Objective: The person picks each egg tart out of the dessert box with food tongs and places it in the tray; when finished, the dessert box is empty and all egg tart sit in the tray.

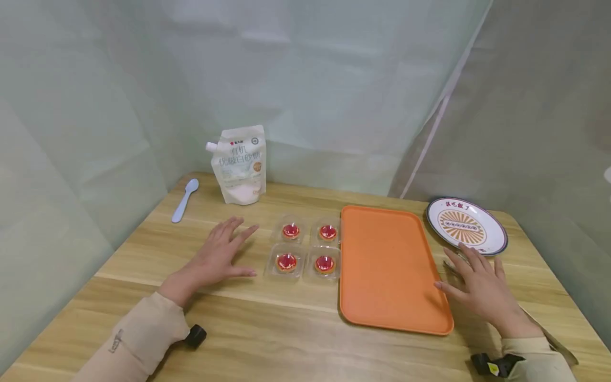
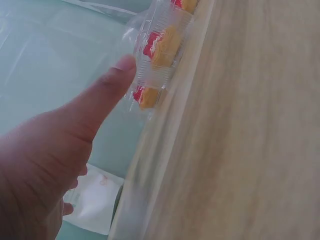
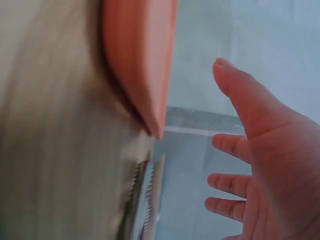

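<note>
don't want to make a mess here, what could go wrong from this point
The left hand, fingers spread, could bump the nearest boxed tart and jolt its red topping. The standing white sugar pouch might topple if brushed. The right hand, close to the plate, could knock the serrated metal utensil near it.

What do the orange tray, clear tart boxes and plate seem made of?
Orange tray: probably matte plastic, evenly coloured, with a moulded rim. Clear tart boxes: likely thin glossy plastic, see-through, with ridges and glints. Plate: smooth, printed-looking, perhaps glazed ceramic or melamine; can't tell which.
</note>
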Available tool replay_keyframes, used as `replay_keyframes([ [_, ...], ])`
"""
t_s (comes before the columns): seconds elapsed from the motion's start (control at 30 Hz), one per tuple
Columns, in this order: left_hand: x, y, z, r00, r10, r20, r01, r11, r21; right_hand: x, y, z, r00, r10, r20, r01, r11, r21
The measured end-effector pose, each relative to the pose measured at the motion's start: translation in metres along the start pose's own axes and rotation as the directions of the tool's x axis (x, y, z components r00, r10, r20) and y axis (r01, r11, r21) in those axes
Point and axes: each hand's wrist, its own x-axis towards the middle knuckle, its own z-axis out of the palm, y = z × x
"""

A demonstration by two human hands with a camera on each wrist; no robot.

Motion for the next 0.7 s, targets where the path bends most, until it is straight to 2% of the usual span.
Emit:
replay_keyframes([
  [0.17, 0.0, 0.001, 0.0, 1.0, 0.001, -0.019, -0.003, 0.998, -0.065, 0.006, -0.008, -0.008, 0.998, -0.057, -0.027, 0.057, 0.998, -0.029],
  [0.37, 0.001, 0.001, 0.002, 1.0, -0.016, -0.016, 0.014, 0.99, -0.138, 0.011, -0.023, -0.018, 0.996, -0.088, -0.007, 0.088, 0.996, -0.014],
  [0.53, 0.002, 0.004, 0.003, 0.999, -0.037, -0.001, 0.036, 0.976, -0.213, 0.013, -0.038, -0.028, 0.992, -0.126, 0.01, 0.126, 0.992, -0.008],
  [0.7, 0.003, 0.009, 0.003, 0.999, -0.032, 0.0, 0.031, 0.957, -0.288, 0.017, -0.054, -0.035, 0.988, -0.15, 0.024, 0.15, 0.989, -0.009],
])
